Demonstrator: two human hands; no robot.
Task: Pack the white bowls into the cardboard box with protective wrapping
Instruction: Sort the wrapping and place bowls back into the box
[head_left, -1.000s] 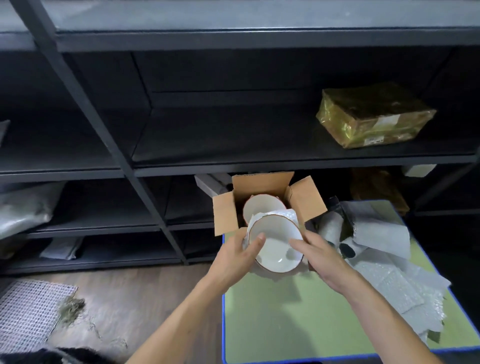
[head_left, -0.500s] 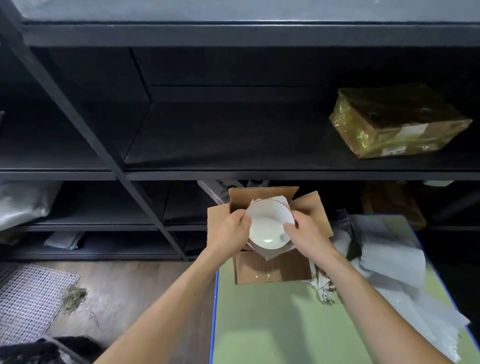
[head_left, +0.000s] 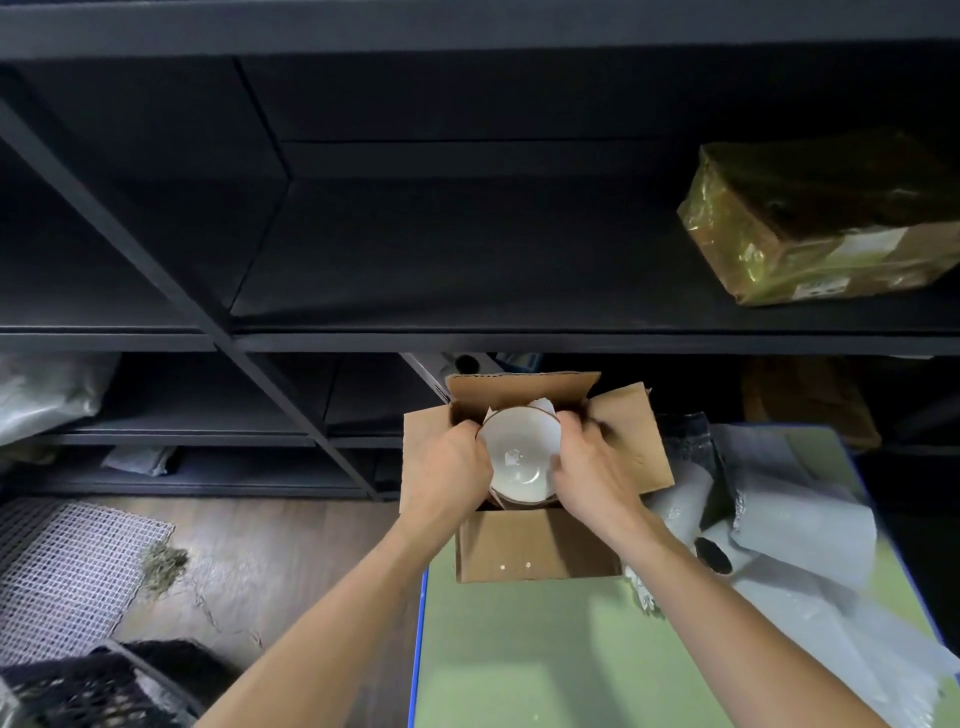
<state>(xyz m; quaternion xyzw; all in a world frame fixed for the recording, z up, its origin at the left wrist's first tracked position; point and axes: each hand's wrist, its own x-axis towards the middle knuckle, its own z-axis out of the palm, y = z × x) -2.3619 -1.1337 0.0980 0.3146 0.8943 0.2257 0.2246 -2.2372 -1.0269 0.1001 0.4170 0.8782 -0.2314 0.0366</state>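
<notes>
Your left grip (head_left: 452, 467) and right grip (head_left: 592, 467) both hold one round white ceramic bowl with a thin brown rim (head_left: 522, 452), fingers curled over its opposite edges. The bowl sits between them, mouth up, down in the opening of the one open brown cardboard box (head_left: 535, 551). Just beyond your fingertips, a corner of white wrapping sheet (head_left: 540, 404) shows behind the bowl inside the box. Whether a second bowl lies underneath cannot be told. The box stands on the pale green, blue-edged worktop (head_left: 519, 665) under your wrists. Outboard of your right grip lie loose white foam sheets (head_left: 810, 525). Well above that grip, one parcel wrapped in yellow film (head_left: 821, 223) rests on the black metal shelf (head_left: 519, 332).
</notes>
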